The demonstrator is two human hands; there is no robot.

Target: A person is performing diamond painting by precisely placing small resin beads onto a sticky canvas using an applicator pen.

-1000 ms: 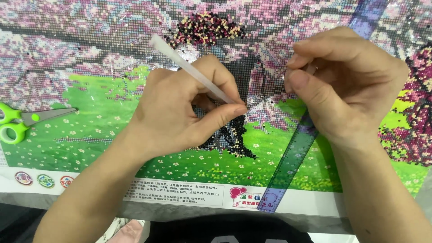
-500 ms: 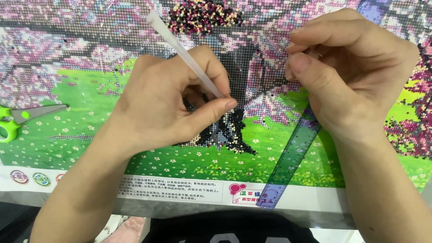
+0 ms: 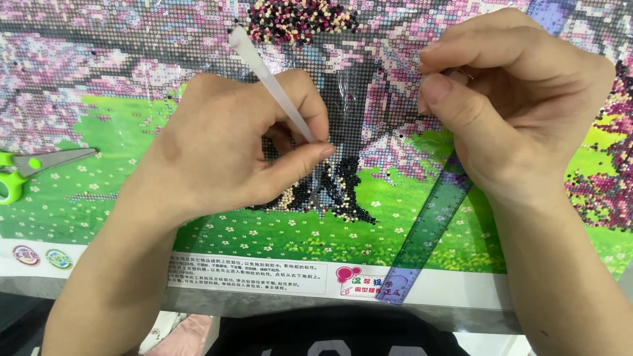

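A bead-mosaic canvas [image 3: 119,178] with pink blossom trees and green grass lies flat in front of me. My left hand [image 3: 231,151] grips a white plastic pen [image 3: 270,82] like a pencil, its tip down on the dark tree trunk [image 3: 339,188] where black beads are set. My right hand [image 3: 511,99] rests on the canvas to the right, thumb and fingers pinched together on something small that I cannot make out. A clear blue ruler [image 3: 425,237] runs diagonally under that hand.
Green-handled scissors [image 3: 26,168] lie on the canvas at the left edge. A heap of loose dark and cream beads [image 3: 300,20] sits at the top centre. A white printed strip [image 3: 257,273] borders the canvas near me.
My left hand with the pen has slid left and slightly up along the trunk. The right hand has stayed in place, pinched.
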